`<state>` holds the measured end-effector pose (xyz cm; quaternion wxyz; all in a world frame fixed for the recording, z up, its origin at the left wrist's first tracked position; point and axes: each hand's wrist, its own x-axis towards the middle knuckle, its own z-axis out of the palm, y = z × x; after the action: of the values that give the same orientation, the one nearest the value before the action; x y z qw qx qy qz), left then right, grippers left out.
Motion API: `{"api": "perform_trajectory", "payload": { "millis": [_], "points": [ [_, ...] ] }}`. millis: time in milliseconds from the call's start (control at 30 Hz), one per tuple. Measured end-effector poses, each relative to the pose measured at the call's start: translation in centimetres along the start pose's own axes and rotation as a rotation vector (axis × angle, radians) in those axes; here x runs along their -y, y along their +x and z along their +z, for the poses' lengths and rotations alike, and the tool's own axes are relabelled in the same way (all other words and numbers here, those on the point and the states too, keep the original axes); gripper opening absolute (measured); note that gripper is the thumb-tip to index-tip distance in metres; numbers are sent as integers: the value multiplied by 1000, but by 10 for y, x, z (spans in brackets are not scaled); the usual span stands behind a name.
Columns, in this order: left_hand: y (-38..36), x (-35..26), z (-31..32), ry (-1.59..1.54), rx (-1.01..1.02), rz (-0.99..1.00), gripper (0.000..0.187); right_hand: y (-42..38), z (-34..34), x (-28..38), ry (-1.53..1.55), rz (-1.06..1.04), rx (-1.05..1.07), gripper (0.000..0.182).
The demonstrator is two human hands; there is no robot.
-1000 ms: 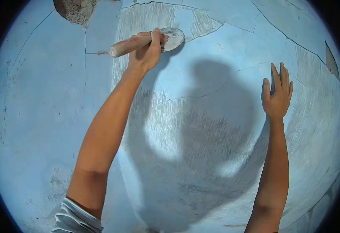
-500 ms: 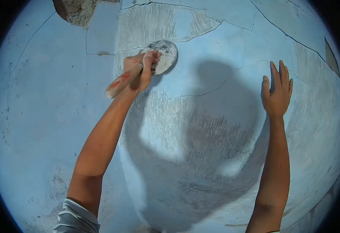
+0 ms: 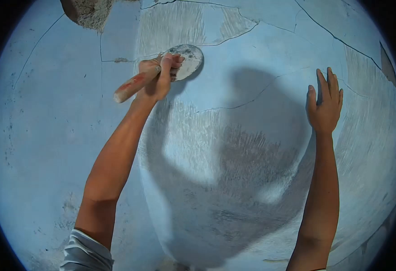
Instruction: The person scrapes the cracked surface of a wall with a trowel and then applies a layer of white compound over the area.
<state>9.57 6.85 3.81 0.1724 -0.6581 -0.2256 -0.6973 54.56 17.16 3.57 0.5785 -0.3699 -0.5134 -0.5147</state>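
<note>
Where a pale sleeve (image 3: 87, 253) covers the left upper arm, the inspection begins; beyond it, the left hand (image 3: 157, 81) is clenched around the handle (image 3: 137, 84) of a round-bladed scraper (image 3: 190, 64). Its blade overlaps the lower edge of a scored patch (image 3: 168, 25). The right hand (image 3: 325, 108), released, fingers extended, rests against the cracked blue wall (image 3: 67, 135).

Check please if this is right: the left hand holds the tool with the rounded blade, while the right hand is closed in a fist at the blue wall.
Not quite: the head view shows the right hand open, its fingers extended, not in a fist, at the blue wall. The left hand does hold the tool with the rounded blade.
</note>
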Motion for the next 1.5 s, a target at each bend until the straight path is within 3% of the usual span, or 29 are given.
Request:
{"api": "perform_trajectory", "payload": {
  "millis": [100, 200, 367, 467, 500, 633, 767, 867, 1000, 1300, 1400, 1500],
  "points": [
    [5, -2, 0, -96, -63, 109, 49, -1, -2, 2, 24, 14, 3, 50],
    [18, -10, 8, 45, -18, -32, 47, 0, -6, 4, 42, -2, 2, 50],
    [28, 11, 28, 41, -52, 85, 46, 1, -6, 5, 27, 6, 0, 51],
    [27, 8, 30, -34, -88, 4, 47, 0, -4, 1, 23, -1, 3, 51],
    [20, 12, 27, 26, -83, 92, 47, -1, -5, 1, 23, 0, 8, 51],
    [6, 11, 25, 14, -73, -39, 48, 0, -4, 3, 27, 11, -10, 49],
    [41, 4, 35, 88, -73, 37, 52, 0, -2, -1, 40, -12, -26, 49],
    [9, 0, 31, -44, -77, -119, 53, 0, -5, 2, 50, 3, -24, 49],
    [16, -10, 33, 99, -28, -1, 55, 0, -3, 1, 29, 10, -20, 49],
    [9, 7, 24, 112, 10, 61, 53, 1, -4, 4, 50, 14, -23, 49],
    [30, -12, 38, 36, -4, -53, 53, 1, -3, 2, 45, 4, -22, 49],
    [5, -10, 28, 60, 9, -89, 51, 1, -6, 4, 57, 9, -23, 48]
  ]
}}
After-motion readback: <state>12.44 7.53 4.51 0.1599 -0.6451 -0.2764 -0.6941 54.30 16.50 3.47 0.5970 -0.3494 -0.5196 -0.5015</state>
